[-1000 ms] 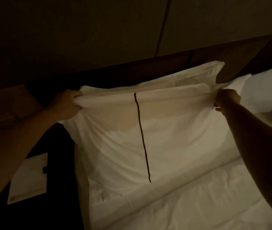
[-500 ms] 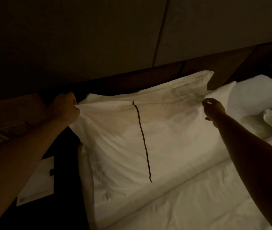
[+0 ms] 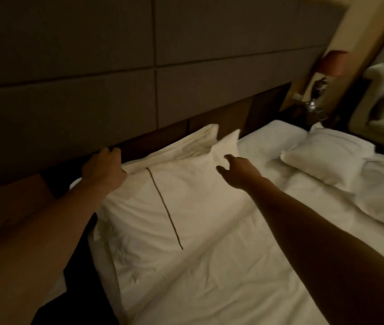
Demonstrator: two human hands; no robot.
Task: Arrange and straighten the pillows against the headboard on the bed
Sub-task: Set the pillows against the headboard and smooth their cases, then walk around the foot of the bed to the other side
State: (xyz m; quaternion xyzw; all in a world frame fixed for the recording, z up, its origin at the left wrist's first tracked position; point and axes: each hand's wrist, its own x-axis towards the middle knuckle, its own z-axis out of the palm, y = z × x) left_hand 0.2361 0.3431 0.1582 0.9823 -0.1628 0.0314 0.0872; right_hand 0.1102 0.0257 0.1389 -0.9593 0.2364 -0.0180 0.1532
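Observation:
A white pillow with a dark stripe (image 3: pixel 186 191) lies flat at the head of the bed, its top edge near the dark wooden headboard (image 3: pixel 162 139). My left hand (image 3: pixel 103 170) grips its top left corner. My right hand (image 3: pixel 237 171) hovers over the pillow's right side, fingers spread, holding nothing. A second white pillow (image 3: pixel 206 143) sits behind the striped one against the headboard. Further right a third pillow (image 3: pixel 273 139) lies flat, and a smaller pillow (image 3: pixel 327 154) rests loose on the bed.
White sheets (image 3: pixel 221 266) cover the mattress. Padded grey wall panels (image 3: pixel 92 66) rise above the headboard. A bedside surface (image 3: pixel 10 202) is at the left, and a wall lamp (image 3: pixel 317 95) and a mirror (image 3: pixel 383 90) are at the far right.
My right hand let go of the pillow's top right corner and opened. The pillow dropped flat. My view swung right, showing more of the bed.

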